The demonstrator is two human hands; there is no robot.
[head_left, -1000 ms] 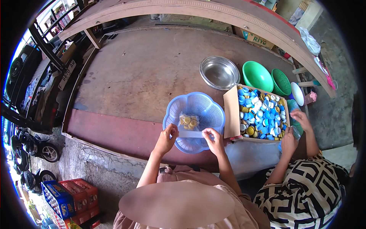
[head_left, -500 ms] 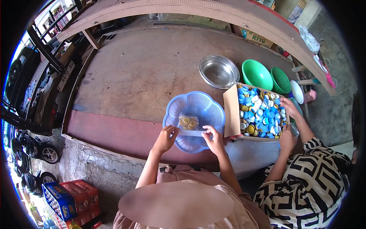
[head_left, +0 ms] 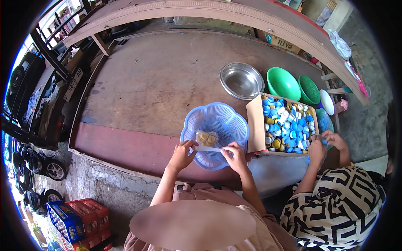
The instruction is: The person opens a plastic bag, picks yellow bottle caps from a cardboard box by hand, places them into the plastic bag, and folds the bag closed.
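Observation:
A small clear plastic bag [head_left: 207, 138] with several yellowish bottle caps in it is over the blue flower-shaped plastic basket [head_left: 234, 121]. Its whitish flat mouth strip is stretched between my hands. My left hand [head_left: 183, 154] pinches the left end, fingers closed. At the other end, my right hand [head_left: 235, 156] is closed in a pinch too. Whether the bag rests on the basket's bottom or hangs is hard to tell. To the right is a cardboard box [head_left: 255, 125] full of blue, white and yellow bottle caps [head_left: 289, 121].
A co-worker's hands [head_left: 317, 149] are at the box's right corner, holding something partly hidden. Behind the box stand a steel basin [head_left: 242, 79], a green bowl [head_left: 283, 83] and a green basket [head_left: 309, 88]. A wooden rail [head_left: 201, 10] crosses the far side.
My hands keep hold of the strip, its right end now slightly lower. The co-worker's far hand has drawn back from the caps to meet the other hand at the box's corner.

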